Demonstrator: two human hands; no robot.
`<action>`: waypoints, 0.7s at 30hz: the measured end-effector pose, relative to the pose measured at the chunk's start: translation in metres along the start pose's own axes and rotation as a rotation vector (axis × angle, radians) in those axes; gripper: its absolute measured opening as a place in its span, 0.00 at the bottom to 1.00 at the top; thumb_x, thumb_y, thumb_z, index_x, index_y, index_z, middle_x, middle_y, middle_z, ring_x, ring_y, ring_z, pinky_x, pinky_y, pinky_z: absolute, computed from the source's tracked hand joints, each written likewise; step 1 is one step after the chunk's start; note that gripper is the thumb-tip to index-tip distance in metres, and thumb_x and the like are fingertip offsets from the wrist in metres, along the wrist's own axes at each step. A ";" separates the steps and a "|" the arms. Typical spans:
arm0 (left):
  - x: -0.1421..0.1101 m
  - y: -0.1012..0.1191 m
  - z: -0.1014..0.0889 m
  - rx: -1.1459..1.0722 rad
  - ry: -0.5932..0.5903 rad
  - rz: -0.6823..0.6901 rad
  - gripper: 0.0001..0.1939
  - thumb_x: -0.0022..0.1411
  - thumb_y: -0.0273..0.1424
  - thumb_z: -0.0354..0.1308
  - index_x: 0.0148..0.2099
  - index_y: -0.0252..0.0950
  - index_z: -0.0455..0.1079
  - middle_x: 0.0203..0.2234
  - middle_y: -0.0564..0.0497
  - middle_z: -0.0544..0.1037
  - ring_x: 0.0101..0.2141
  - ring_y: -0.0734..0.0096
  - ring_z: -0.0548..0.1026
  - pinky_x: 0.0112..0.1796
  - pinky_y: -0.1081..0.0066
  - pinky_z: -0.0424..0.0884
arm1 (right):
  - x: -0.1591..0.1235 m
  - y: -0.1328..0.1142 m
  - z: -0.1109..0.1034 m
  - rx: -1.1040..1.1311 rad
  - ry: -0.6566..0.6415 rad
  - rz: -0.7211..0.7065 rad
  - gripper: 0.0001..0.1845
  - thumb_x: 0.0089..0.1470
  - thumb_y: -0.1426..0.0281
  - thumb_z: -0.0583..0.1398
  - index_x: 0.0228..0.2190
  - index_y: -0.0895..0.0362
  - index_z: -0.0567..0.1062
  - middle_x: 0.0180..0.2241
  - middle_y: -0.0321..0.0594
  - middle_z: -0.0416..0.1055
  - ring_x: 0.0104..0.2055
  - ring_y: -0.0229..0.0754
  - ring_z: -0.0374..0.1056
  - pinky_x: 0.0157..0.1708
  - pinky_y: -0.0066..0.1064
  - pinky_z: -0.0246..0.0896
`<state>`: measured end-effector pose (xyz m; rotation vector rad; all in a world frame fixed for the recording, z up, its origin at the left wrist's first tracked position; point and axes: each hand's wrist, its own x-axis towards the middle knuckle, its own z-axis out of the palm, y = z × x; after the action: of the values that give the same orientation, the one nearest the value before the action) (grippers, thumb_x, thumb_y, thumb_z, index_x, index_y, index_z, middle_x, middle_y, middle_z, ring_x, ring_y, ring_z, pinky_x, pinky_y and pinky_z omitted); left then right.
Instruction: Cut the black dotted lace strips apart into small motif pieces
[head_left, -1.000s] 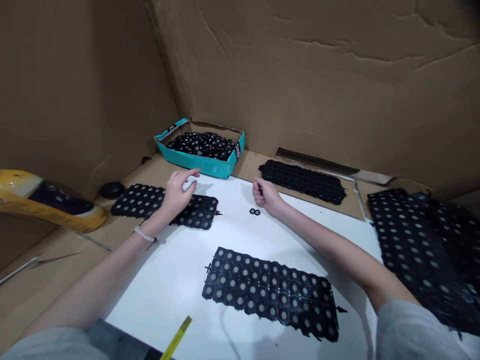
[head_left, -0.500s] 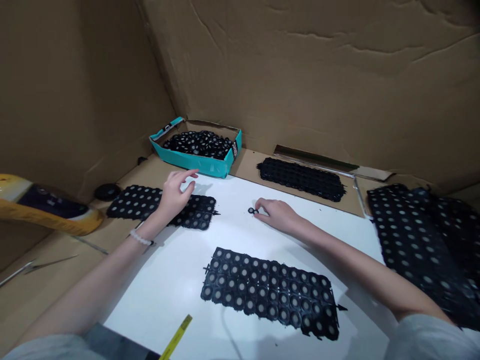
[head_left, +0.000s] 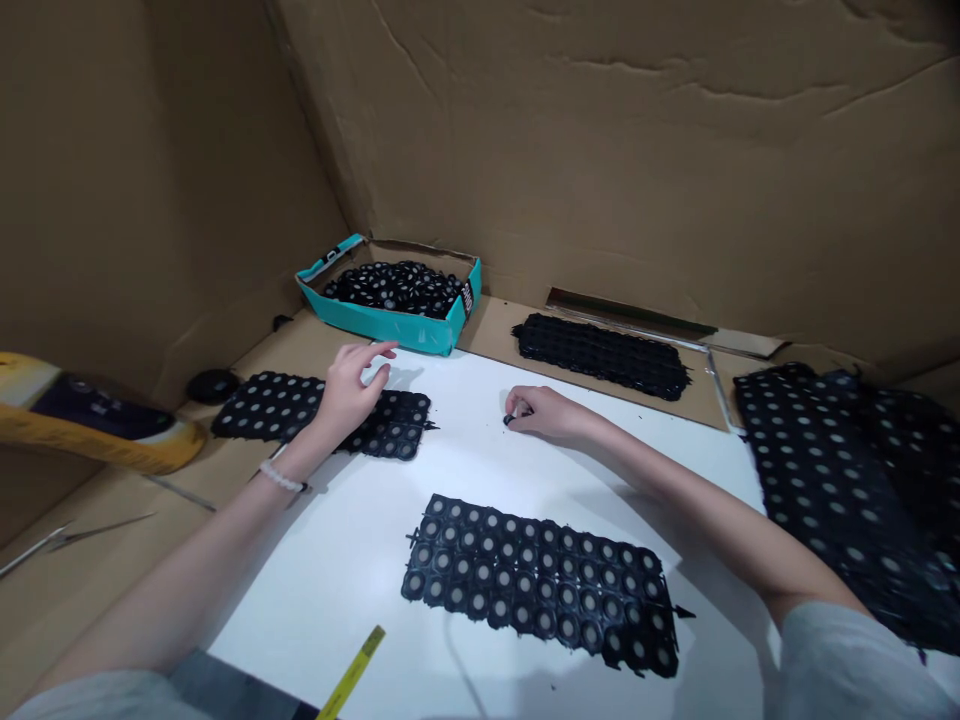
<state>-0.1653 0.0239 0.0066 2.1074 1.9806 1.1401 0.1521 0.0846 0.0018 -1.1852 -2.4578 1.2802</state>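
Observation:
My left hand (head_left: 349, 388) hovers with fingers spread over a black moulded mat of linked round pieces with grey centres (head_left: 322, 418), and its palm is near the mat's upper edge. My right hand (head_left: 544, 413) rests on a white board (head_left: 337, 590), its fingertips pinching a small black round piece (head_left: 510, 420) that they mostly hide. A larger mat of the same kind (head_left: 536, 585) lies on the board nearer to me, between my forearms. A beaded bracelet (head_left: 280, 477) circles my left wrist.
A teal cardboard tray (head_left: 379, 328) holds several loose black pieces at the back. Another black mat (head_left: 600, 357) lies on the cardboard beyond the board, and a large stack of mats (head_left: 832, 490) sits at the right. Cardboard walls surround the area; a yellow-and-black object (head_left: 90, 430) lies at the left.
My right hand has moved left and closed over the small black piece, which was lying on the board. My left hand has barely moved, and the view has shifted slightly.

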 end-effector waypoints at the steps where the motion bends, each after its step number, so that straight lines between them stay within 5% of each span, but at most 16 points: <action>1: 0.000 0.000 0.000 0.001 -0.003 -0.003 0.17 0.62 0.35 0.49 0.50 0.40 0.73 0.41 0.48 0.79 0.46 0.58 0.70 0.47 0.61 0.69 | 0.000 0.000 0.001 -0.026 0.006 0.000 0.10 0.47 0.71 0.61 0.36 0.57 0.72 0.27 0.34 0.70 0.28 0.36 0.62 0.29 0.26 0.51; 8: 0.000 -0.003 0.001 -0.010 0.006 0.047 0.17 0.63 0.34 0.50 0.50 0.38 0.73 0.40 0.48 0.80 0.45 0.59 0.71 0.47 0.61 0.69 | -0.003 -0.002 0.010 -0.076 0.057 -0.077 0.02 0.45 0.72 0.59 0.26 0.57 0.69 0.25 0.34 0.68 0.28 0.35 0.61 0.29 0.26 0.50; 13: 0.000 -0.003 0.000 -0.009 0.000 0.049 0.17 0.63 0.35 0.50 0.50 0.38 0.73 0.40 0.48 0.80 0.46 0.58 0.70 0.48 0.61 0.69 | 0.004 0.001 0.002 0.659 -0.052 0.024 0.06 0.43 0.68 0.55 0.26 0.54 0.62 0.16 0.29 0.59 0.18 0.31 0.46 0.19 0.24 0.40; 16: 0.000 -0.003 -0.001 -0.008 -0.014 0.035 0.17 0.63 0.35 0.50 0.51 0.39 0.73 0.41 0.48 0.80 0.46 0.58 0.70 0.48 0.60 0.68 | 0.015 0.006 -0.012 1.112 -0.013 0.118 0.07 0.42 0.65 0.52 0.24 0.53 0.57 0.13 0.28 0.52 0.16 0.31 0.37 0.16 0.22 0.31; 21: 0.000 -0.004 0.000 -0.008 -0.046 0.021 0.18 0.64 0.35 0.49 0.52 0.39 0.72 0.42 0.48 0.79 0.47 0.58 0.70 0.48 0.59 0.68 | 0.031 0.015 -0.025 1.413 0.106 0.262 0.06 0.48 0.66 0.53 0.24 0.55 0.61 0.17 0.32 0.58 0.16 0.30 0.42 0.13 0.19 0.32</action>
<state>-0.1690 0.0247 0.0043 2.1354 1.9359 1.0897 0.1509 0.1273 -0.0009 -0.9916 -0.7656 2.2231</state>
